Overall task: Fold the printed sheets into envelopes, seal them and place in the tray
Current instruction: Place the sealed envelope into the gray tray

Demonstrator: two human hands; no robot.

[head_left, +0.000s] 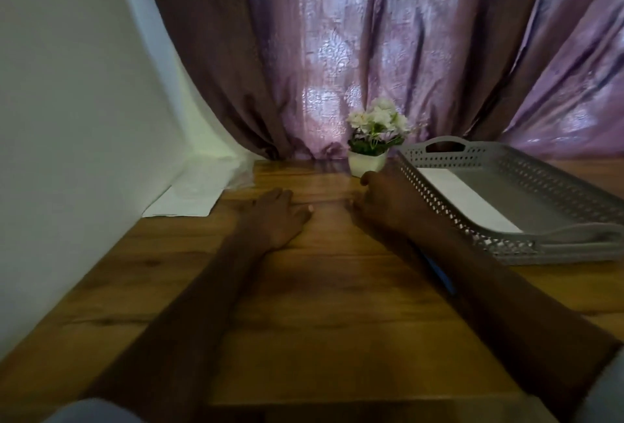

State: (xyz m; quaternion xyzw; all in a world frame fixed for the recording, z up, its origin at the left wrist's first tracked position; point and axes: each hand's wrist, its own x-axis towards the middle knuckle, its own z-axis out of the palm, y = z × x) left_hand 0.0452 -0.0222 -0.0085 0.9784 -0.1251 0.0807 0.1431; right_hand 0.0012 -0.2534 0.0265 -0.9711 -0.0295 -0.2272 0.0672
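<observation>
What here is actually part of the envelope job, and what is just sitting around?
Part of the job:
- white sheets of paper at the table's far left
- grey perforated plastic tray
- white envelope lying in that tray
- left hand, right hand, both on the table

Just there:
- white pot of flowers
- purple curtain
- blue pen-like object under the right forearm

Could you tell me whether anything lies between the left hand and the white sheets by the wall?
Nothing visible does. The left hand rests flat on the bare wooden table, and the sheets lie to its left against the wall, with only open tabletop between them.
</observation>
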